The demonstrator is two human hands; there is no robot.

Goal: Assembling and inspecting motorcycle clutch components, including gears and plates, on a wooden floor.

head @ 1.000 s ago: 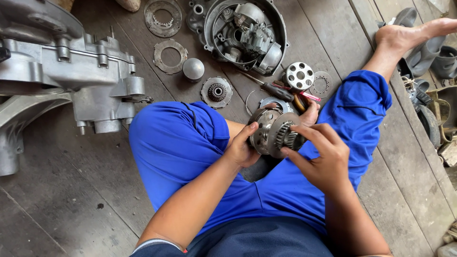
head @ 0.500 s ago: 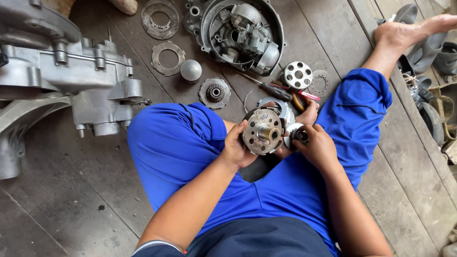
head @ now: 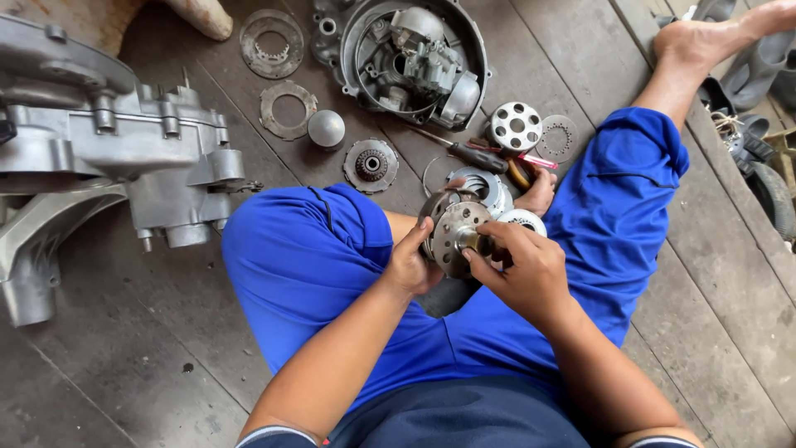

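Note:
I sit cross-legged in blue trousers on a dark plank floor. My left hand (head: 412, 264) grips the left edge of a round metal clutch assembly (head: 448, 235) held above my lap, its flat drilled face turned up toward me. My right hand (head: 521, 267) pinches the small brass-coloured hub at the centre of that assembly with thumb and fingertips. Just behind it on the floor lie a ring-shaped metal part (head: 483, 187) and a pale round disc (head: 524, 220).
A large grey engine casing (head: 108, 153) stands at the left. A round cover with a carburettor inside (head: 410, 58) lies at the top. Around it are flat rings (head: 287, 108), a metal dome (head: 327, 129), a small clutch disc (head: 371, 164), a drilled hub (head: 515, 126) and a screwdriver (head: 464, 152).
The assembly has been turned so its flat face points up at me. My right hand has shifted from its side onto the centre hub.

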